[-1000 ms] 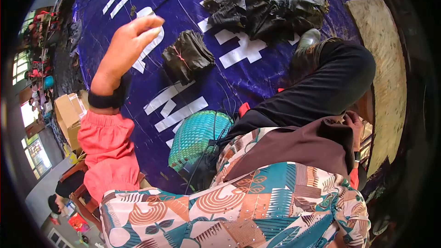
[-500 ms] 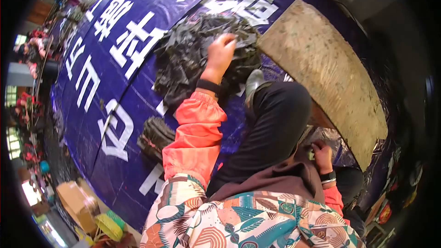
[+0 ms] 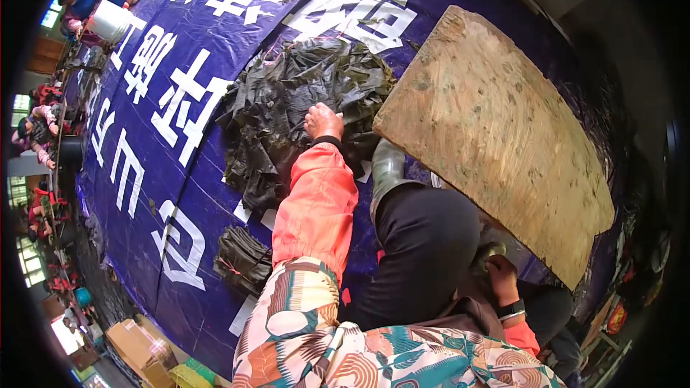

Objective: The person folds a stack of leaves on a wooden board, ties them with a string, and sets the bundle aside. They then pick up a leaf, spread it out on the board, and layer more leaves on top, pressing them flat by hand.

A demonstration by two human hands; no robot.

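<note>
My left hand is closed at the near side of a heap of dark, wet-looking kelp, its fingers curled against the sheets. A black band circles that wrist, below which is an orange sleeve. Low on the right, my right hand has its fingers curled beside a dark boot; what they hold, if anything, is hidden. Left of my left forearm lies a small bundle of kelp tied with thin string. A large wooden board slants across the right, above my knee.
Blue sheeting with white lettering covers the ground. A white bucket stands at the upper left, near people sitting along the far edge. Cardboard boxes and a green-yellow basket are at the lower left.
My left hand has moved down and left from above the kelp heap to its near side. My right hand has lowered slightly. The view has shifted, bringing more of the board into sight.
</note>
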